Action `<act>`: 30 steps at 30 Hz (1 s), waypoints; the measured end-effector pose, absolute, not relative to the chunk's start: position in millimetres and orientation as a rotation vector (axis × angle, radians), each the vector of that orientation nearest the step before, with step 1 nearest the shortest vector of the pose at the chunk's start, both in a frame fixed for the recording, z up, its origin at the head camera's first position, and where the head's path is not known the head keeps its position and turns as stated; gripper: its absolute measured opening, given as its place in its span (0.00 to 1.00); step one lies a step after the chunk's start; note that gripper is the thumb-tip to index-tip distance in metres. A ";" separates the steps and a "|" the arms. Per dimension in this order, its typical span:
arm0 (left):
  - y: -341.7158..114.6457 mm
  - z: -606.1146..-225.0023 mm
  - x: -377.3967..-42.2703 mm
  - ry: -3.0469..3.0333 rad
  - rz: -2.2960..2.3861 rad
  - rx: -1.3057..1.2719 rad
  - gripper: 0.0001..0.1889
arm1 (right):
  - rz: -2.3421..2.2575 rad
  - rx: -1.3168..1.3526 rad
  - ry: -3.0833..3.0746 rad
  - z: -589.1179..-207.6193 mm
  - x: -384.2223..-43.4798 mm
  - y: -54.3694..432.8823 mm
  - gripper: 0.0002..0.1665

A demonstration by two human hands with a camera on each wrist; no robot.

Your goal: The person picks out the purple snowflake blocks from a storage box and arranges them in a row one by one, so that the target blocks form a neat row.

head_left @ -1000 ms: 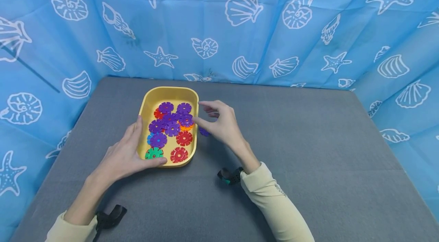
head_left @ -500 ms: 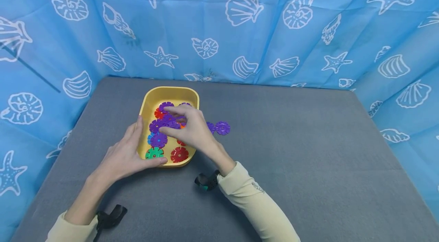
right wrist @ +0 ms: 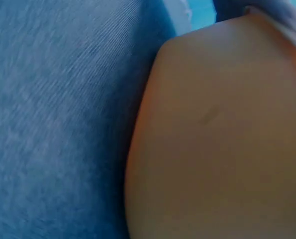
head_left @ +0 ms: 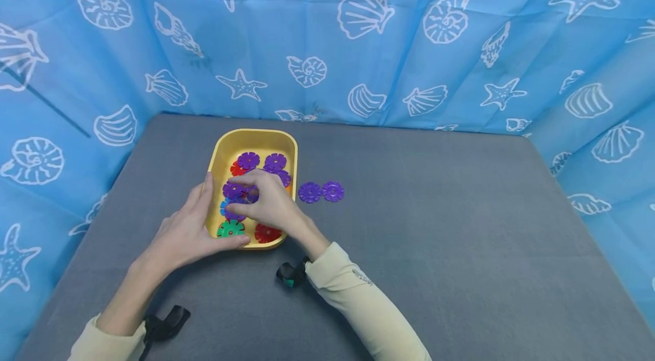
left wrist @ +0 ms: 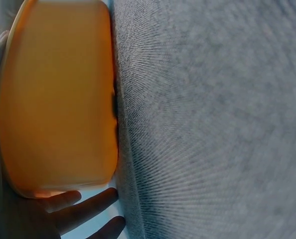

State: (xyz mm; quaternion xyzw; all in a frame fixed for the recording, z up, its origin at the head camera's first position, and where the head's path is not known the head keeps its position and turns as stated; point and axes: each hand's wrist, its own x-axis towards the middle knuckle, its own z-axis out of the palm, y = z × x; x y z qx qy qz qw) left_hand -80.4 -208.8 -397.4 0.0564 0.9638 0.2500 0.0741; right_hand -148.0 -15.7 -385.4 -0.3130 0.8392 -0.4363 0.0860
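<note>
A yellow plastic tray [head_left: 284, 139] with raised walls holds several notched flower-shaped plastic discs. Purple ones [head_left: 248, 160] are most common; a green disc [head_left: 230, 228] and a red disc [head_left: 266, 233] lie toward the near end. My left hand [head_left: 186, 230] grips the tray's near left corner, thumb over the near rim and fingers along the left wall. My right hand [head_left: 271, 202] reaches in over the right wall, its thumb and fingers apart above the purple discs. The right wrist view shows mostly the tray's outer wall [right wrist: 213, 139], with the fingertips hidden.
Two purple discs [head_left: 310, 192] lie side by side on the grey cloth-covered table [head_left: 435, 224], just right of the tray. A blue curtain [head_left: 327, 37] with white shells and starfish hangs behind the table and along its sides.
My right hand has moved left from the tray's right wall to over its middle, uncovering the two purple discs on the table. My left hand and the tray stay put.
</note>
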 end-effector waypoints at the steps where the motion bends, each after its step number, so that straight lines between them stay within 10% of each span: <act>1: -209.0 -397.4 -80.4 2.893 0.748 0.169 0.72 | -1.265 -0.927 2.496 -385.8 -148.0 -16.9 0.30; 30: -207.2 -396.4 -80.6 2.888 0.713 0.143 0.73 | -0.516 -0.960 2.563 -387.8 -139.2 -27.1 0.35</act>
